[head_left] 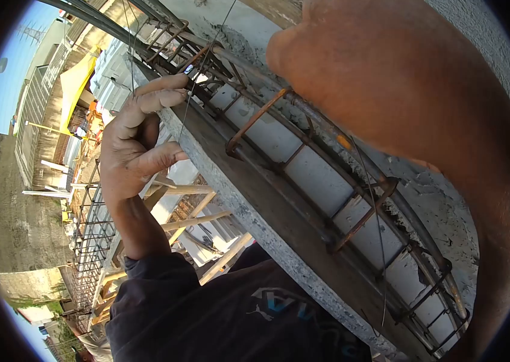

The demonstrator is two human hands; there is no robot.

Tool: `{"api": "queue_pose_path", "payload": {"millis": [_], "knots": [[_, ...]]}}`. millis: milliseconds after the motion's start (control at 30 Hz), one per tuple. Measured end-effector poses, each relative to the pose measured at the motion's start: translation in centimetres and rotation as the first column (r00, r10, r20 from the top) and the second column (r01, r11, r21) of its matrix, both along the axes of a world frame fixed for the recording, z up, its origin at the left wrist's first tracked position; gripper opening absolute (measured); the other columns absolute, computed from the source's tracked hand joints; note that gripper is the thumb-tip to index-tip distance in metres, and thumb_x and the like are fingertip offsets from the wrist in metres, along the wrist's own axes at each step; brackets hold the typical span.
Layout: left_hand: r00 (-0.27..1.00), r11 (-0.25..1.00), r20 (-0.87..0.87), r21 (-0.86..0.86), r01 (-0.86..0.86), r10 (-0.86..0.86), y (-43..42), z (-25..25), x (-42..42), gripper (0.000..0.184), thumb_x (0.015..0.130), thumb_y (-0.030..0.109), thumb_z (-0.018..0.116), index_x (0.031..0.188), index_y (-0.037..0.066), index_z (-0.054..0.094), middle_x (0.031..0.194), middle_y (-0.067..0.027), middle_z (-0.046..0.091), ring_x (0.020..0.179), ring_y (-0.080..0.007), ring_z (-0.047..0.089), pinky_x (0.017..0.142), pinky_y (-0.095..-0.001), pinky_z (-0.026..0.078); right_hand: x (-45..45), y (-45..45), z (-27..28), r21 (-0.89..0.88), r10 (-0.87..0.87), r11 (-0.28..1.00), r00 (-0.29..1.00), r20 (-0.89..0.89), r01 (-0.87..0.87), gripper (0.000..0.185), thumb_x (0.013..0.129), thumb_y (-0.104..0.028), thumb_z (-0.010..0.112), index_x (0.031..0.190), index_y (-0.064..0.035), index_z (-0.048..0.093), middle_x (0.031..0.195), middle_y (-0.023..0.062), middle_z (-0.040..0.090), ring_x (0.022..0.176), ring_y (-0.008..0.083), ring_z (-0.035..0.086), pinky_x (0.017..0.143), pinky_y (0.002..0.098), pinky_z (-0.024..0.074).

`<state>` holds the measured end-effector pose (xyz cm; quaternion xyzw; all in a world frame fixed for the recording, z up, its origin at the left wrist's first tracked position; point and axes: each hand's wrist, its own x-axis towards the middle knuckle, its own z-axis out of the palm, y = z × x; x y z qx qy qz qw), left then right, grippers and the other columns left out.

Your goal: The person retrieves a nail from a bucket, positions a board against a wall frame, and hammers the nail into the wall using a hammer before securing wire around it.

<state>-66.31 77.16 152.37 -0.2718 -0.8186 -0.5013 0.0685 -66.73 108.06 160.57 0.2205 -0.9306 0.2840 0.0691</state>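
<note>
At the left, my left hand (143, 130) has its fingers curled at the edge of a grey board (234, 199). Its fingertips touch a thin wire (207, 54), and the thumb lies lower against the board. My right hand (321, 48) is large and close at the upper right, seen from its back. It looks closed, but its fingers and anything in them are hidden. Between the board and a rough wall runs a long cage of rusty rebar (303, 142) with square ties. Another thin wire (378, 241) crosses the cage farther down.
Rough grey wall (436, 187) borders the cage on the right. A wooden piece (273, 11) shows at the top. Beyond the board are timber props (198, 223), a rebar mesh (89, 229) and a yellow cover (77, 81). A person's sleeve (95, 347) shows at lower left.
</note>
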Motion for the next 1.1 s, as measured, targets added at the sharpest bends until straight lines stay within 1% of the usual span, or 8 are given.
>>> {"api": "queue_pose_path", "payload": {"millis": [133,267,367,667,767,867,1033,1100], "knots": [[1.0,1.0,-0.015,0.009,0.019,-0.019,0.1,-0.1,-0.5,0.058,0.068,0.02,0.091,0.118,0.003,0.068,0.133,-0.0082,0.061,0.064,0.0003,0.034,0.058,-0.0163,0.028,0.3,-0.1,0.1,0.006,-0.004,1.0,1.0,0.002,0.004,0.032,0.085,-0.013,0.057,0.106,0.0103,0.064,0.078,0.0228,0.067,0.074,0.0279,0.071,0.071,0.0408,0.0567],[0.995,0.997,-0.064,0.031,0.076,-0.074,0.1,-0.5,-1.2,0.056,0.066,0.021,0.092,0.114,0.003,0.068,0.124,-0.0107,0.062,0.086,-0.0072,0.055,0.07,-0.0193,0.039,0.4,-0.3,0.5,0.009,0.005,1.0,1.0,-0.001,-0.005,0.032,0.085,-0.013,0.057,0.106,0.0104,0.064,0.078,0.0229,0.067,0.075,0.0278,0.071,0.072,0.041,0.0565],[0.993,0.993,-0.046,0.035,0.11,-0.109,0.0,-0.3,-1.4,0.056,0.065,0.021,0.093,0.111,0.002,0.068,0.119,-0.0125,0.061,0.107,-0.0172,0.058,0.08,-0.0236,0.043,0.4,-0.6,0.5,0.01,0.002,1.0,1.0,-0.004,-0.002,0.032,0.085,-0.013,0.057,0.106,0.0104,0.064,0.079,0.023,0.067,0.075,0.0277,0.071,0.073,0.041,0.0564],[0.999,0.997,-0.007,0.063,0.04,-0.04,0.2,-0.2,-0.9,0.054,0.063,0.023,0.094,0.106,0.002,0.068,0.115,-0.012,0.06,0.105,-0.0192,0.059,0.086,-0.0276,0.044,0.9,-0.5,1.1,0.015,-0.02,1.0,1.0,-0.002,0.02,0.033,0.085,-0.014,0.057,0.107,0.0105,0.063,0.08,0.0233,0.066,0.076,0.0275,0.071,0.075,0.0413,0.056],[0.998,0.994,-0.05,0.092,0.052,-0.047,0.5,-0.5,-1.0,0.055,0.064,0.025,0.094,0.106,0.002,0.069,0.115,-0.0112,0.06,0.104,-0.0183,0.059,0.081,-0.0253,0.043,0.7,-0.7,1.4,0.016,-0.018,1.0,1.0,0.002,0.018,0.034,0.084,-0.014,0.057,0.107,0.0106,0.063,0.08,0.0234,0.066,0.077,0.0275,0.07,0.075,0.0414,0.0559],[0.992,0.997,-0.102,0.013,0.076,-0.075,0.1,-0.5,-1.6,0.054,0.065,0.026,0.094,0.108,0.004,0.07,0.115,-0.0077,0.06,0.09,-0.0113,0.056,0.071,-0.0214,0.038,0.6,-0.9,1.8,0.009,-0.023,1.0,1.0,0.019,0.023,0.034,0.084,-0.014,0.057,0.107,0.0106,0.063,0.081,0.0235,0.066,0.077,0.0274,0.07,0.076,0.0415,0.0558],[0.996,0.995,0.002,-0.047,0.088,-0.088,0.4,0.7,-1.0,0.048,0.069,0.021,0.093,0.11,0.009,0.071,0.114,0.0003,0.06,0.071,-0.0035,0.04,0.06,-0.0208,0.033,0.6,-1.5,1.8,0.023,-0.076,0.997,0.99,0.116,0.074,0.035,0.084,-0.015,0.057,0.107,0.0107,0.063,0.082,0.0237,0.066,0.078,0.0273,0.07,0.077,0.0416,0.0556],[0.993,0.985,0.074,-0.136,0.105,-0.096,0.3,2.5,-0.7,0.047,0.07,0.017,0.092,0.111,0.009,0.07,0.114,0.0014,0.06,0.073,-0.0044,0.043,0.06,-0.0221,0.034,0.2,-1.7,1.6,0.01,-0.113,0.993,0.973,0.201,0.114,0.035,0.084,-0.015,0.057,0.107,0.0107,0.063,0.082,0.0238,0.066,0.078,0.0273,0.07,0.077,0.0417,0.0555]]}}
